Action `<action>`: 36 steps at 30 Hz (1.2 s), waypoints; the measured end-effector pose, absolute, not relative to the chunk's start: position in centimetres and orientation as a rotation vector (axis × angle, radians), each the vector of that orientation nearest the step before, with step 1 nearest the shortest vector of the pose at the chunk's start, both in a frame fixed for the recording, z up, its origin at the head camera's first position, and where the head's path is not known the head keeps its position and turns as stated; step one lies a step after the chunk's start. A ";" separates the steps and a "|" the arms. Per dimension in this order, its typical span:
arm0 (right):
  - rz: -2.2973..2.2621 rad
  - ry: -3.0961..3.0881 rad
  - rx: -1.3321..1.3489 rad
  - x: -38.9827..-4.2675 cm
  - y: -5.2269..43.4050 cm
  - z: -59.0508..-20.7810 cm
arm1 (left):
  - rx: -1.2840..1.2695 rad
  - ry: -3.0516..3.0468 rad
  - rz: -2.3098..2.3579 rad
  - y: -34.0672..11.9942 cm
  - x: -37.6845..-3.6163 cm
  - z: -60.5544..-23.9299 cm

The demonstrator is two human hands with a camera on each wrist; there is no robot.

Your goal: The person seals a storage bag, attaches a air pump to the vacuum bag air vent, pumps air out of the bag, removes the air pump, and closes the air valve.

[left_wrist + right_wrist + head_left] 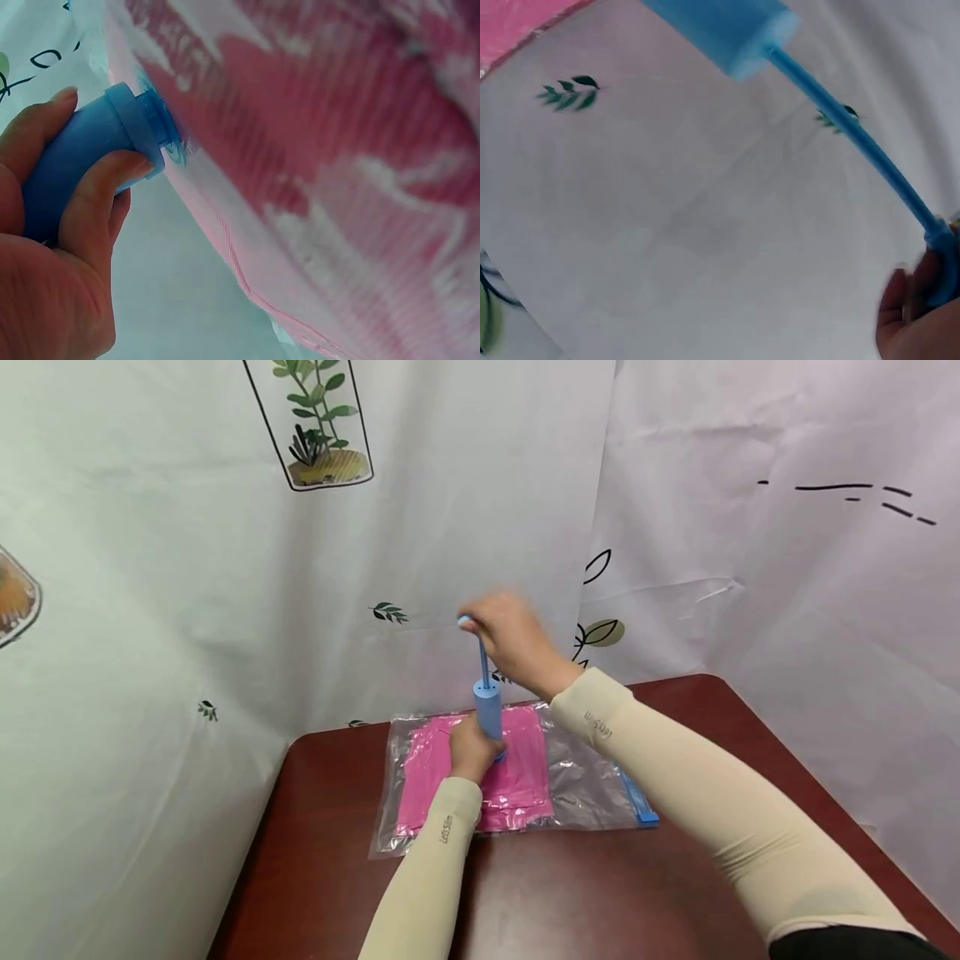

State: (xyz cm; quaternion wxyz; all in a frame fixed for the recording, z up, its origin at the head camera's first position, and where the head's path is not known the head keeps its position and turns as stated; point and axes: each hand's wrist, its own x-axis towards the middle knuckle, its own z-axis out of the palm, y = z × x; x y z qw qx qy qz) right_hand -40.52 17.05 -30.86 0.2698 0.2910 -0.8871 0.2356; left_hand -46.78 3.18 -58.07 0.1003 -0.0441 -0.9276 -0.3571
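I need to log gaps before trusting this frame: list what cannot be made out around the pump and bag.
- Bag valve: head view, hidden behind the left hand; left wrist view, covered by the pump base.
- Pump handle: head view, motion-blurred under the right hand; right wrist view, cut off by the edge.
- Pink cloth inside the bag: which item, blurred.

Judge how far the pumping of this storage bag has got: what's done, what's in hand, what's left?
Done: pink fabric lies in the clear bag. In hand: left hand grips the blue pump on the bag; right hand holds the raised handle. Left: the bag looks puffy in the left wrist view, so probably more strokes.
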 end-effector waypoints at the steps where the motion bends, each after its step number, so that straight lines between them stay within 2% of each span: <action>1: 0.644 -2.404 0.788 -40.6 17.0 -31.6 | -0.136 -2.732 -1.051 3.1 -46.7 -58.1; 7: 0.694 -2.524 0.766 -40.6 16.9 -37.2 | -0.179 -2.687 -1.010 2.9 -46.7 -58.5; 14: 1.219 -2.607 0.285 -38.6 17.0 -42.5 | -0.208 -2.709 -0.950 2.8 -46.8 -59.0; 16: 1.262 -2.592 0.221 -38.2 16.7 -43.4 | -0.225 -2.723 -0.954 2.5 -47.0 -59.0; 22: 1.012 -2.598 0.198 -38.2 16.0 -44.4 | -0.371 -2.783 -1.029 -1.0 -47.0 -58.4; 28: 0.864 -2.623 0.222 -38.6 15.6 -44.8 | -0.198 -3.044 -0.733 -6.7 -44.6 -57.6; 36: 0.790 -2.606 0.288 -39.1 16.3 -44.7 | -0.308 -3.070 -0.696 -8.1 -43.6 -57.3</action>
